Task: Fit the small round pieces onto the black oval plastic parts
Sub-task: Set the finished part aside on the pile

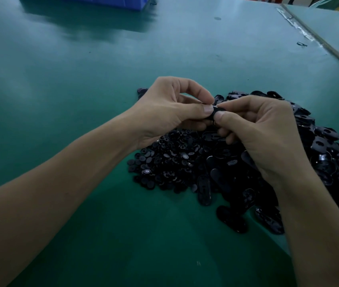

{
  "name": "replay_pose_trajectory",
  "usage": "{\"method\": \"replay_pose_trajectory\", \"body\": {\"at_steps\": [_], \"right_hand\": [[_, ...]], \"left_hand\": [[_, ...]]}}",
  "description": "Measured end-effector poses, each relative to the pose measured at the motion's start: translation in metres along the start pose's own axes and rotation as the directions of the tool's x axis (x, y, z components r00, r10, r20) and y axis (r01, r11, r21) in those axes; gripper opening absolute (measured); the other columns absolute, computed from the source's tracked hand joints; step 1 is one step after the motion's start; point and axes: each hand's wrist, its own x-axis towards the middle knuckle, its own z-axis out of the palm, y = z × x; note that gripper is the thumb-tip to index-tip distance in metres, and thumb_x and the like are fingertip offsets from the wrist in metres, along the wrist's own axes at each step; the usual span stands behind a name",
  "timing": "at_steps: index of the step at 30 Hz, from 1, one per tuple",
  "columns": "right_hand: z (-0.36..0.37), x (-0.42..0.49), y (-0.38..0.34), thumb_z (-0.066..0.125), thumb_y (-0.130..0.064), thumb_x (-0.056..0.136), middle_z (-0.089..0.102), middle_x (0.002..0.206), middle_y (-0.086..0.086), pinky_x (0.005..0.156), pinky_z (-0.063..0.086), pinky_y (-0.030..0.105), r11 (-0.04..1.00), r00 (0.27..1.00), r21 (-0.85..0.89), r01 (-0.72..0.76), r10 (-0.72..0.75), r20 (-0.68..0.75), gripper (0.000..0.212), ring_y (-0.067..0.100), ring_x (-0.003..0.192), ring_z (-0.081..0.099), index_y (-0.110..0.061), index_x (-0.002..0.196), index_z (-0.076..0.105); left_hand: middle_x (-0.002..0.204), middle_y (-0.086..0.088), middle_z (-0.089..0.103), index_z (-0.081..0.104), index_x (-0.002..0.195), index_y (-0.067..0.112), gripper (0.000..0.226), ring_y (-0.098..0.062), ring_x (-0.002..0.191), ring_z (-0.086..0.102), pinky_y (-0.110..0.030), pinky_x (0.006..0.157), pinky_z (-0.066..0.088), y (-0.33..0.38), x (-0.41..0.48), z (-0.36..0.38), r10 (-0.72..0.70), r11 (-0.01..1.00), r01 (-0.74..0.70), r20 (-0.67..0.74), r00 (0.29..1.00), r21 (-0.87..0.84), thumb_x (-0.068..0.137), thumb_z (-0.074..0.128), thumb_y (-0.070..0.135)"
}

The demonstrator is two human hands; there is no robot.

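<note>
My left hand (170,109) and my right hand (262,129) meet above the table, and both pinch one black oval part (216,112) between thumb and fingers. Their thumbs press on it side by side, and most of the part is hidden by the fingers. Whether a round piece sits on it I cannot tell. Below my hands lies a heap of small round pieces (164,162). To its right spreads a larger pile of black oval parts (320,154), which runs under my right wrist.
The green table (81,100) stretches out to the left and back. A blue crate (102,2) stands at the far edge. A seam with a metal strip (309,36) crosses the table at the far right, and a stray small black piece (301,44) lies near it.
</note>
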Motion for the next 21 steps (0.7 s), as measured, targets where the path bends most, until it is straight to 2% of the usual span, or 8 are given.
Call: {"method": "replay_pose_trajectory", "body": {"at_steps": [4, 7, 12, 15, 21], "right_hand": [[-0.0002, -0.0009, 0.0007, 0.074, -0.005, 0.085, 0.070, 0.060, -0.006, 0.049, 0.046, 0.014, 0.998, 0.999, -0.060, 0.034, -0.034, -0.013, 0.014, 0.003, 0.052, 0.062, -0.019, 0.081, 0.071], [-0.0006, -0.0010, 0.0015, 0.074, -0.011, 0.081, 0.070, 0.061, -0.007, 0.049, 0.046, 0.014, 0.995, 0.997, -0.089, 0.054, -0.058, -0.043, 0.012, 0.003, 0.053, 0.062, -0.022, 0.079, 0.071], [-0.0016, -0.0001, 0.0022, 0.074, -0.006, 0.080, 0.071, 0.062, -0.011, 0.053, 0.047, 0.015, 0.990, 0.997, -0.126, 0.057, -0.064, -0.050, 0.017, 0.000, 0.055, 0.064, -0.023, 0.077, 0.072], [-0.0027, -0.0002, 0.0031, 0.075, -0.007, 0.080, 0.071, 0.062, -0.010, 0.052, 0.048, 0.017, 0.989, 0.996, -0.135, 0.062, -0.070, -0.056, 0.018, 0.003, 0.054, 0.063, -0.024, 0.076, 0.072], [-0.0044, -0.0002, 0.0036, 0.074, -0.012, 0.084, 0.073, 0.067, -0.008, 0.051, 0.051, 0.016, 0.973, 0.991, -0.191, 0.132, -0.134, 0.007, 0.017, 0.008, 0.055, 0.068, -0.029, 0.085, 0.075]], "left_hand": [[0.069, -0.004, 0.072, 0.065, 0.085, 0.006, 0.012, -0.010, 0.060, 0.068, -0.019, 0.060, 0.055, -0.0013, -0.0002, 0.0009, 0.035, 0.996, -0.036, 0.012, 0.999, 0.084, 0.085, 0.069, -0.005], [0.070, -0.004, 0.072, 0.066, 0.083, 0.009, 0.015, -0.011, 0.063, 0.069, -0.020, 0.063, 0.056, -0.0035, -0.0004, 0.0030, 0.093, 0.981, -0.094, 0.012, 0.996, 0.170, 0.086, 0.070, -0.005], [0.071, -0.005, 0.074, 0.066, 0.089, 0.009, 0.016, -0.013, 0.064, 0.071, -0.021, 0.063, 0.056, -0.0066, 0.0000, 0.0026, 0.119, 0.976, -0.119, 0.014, 0.993, 0.183, 0.086, 0.069, -0.006], [0.074, -0.010, 0.074, 0.068, 0.091, 0.012, 0.017, -0.017, 0.067, 0.072, -0.024, 0.063, 0.057, -0.0083, 0.0006, 0.0027, 0.163, 0.954, -0.161, 0.013, 0.986, 0.253, 0.086, 0.071, -0.005], [0.068, -0.007, 0.073, 0.071, 0.085, 0.012, 0.017, -0.017, 0.064, 0.072, -0.023, 0.059, 0.057, -0.0089, 0.0031, -0.0020, 0.204, 0.930, -0.194, 0.002, 0.979, 0.312, 0.083, 0.073, -0.005]]}}
